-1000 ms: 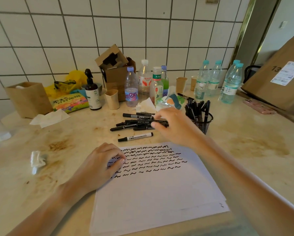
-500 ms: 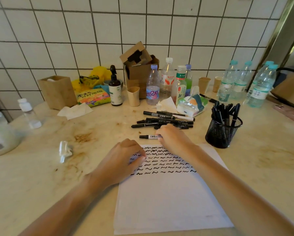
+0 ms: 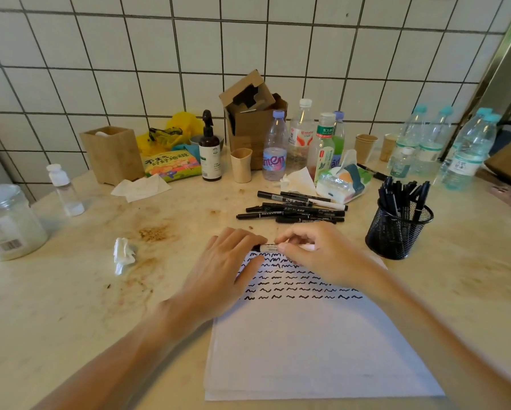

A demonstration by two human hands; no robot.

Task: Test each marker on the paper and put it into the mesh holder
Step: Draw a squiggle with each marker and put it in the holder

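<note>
The paper [image 3: 316, 344] lies in front of me on the counter [image 3: 70, 306], its upper part already filled with rows of black squiggles and the lower part blank, so there is room for the tests to come. To its right stands the mesh holder [image 3: 397, 232], crowded with markers I take as finished. Beyond the paper's top edge a loose pile of markers [image 3: 292, 210] lies flat on the counter, perhaps seven or eight (they overlap too much for a firm count), and those I judge untested. So the job looks well past halfway, with that pile to go.

My right hand [image 3: 322, 255] curls round the white-barrelled marker [image 3: 270, 247], held level just over the paper's top edge. My left hand [image 3: 224, 273] meets its dark end, fingertips closed over the cap as far as I can tell. This one has yet to make its mark.
</note>
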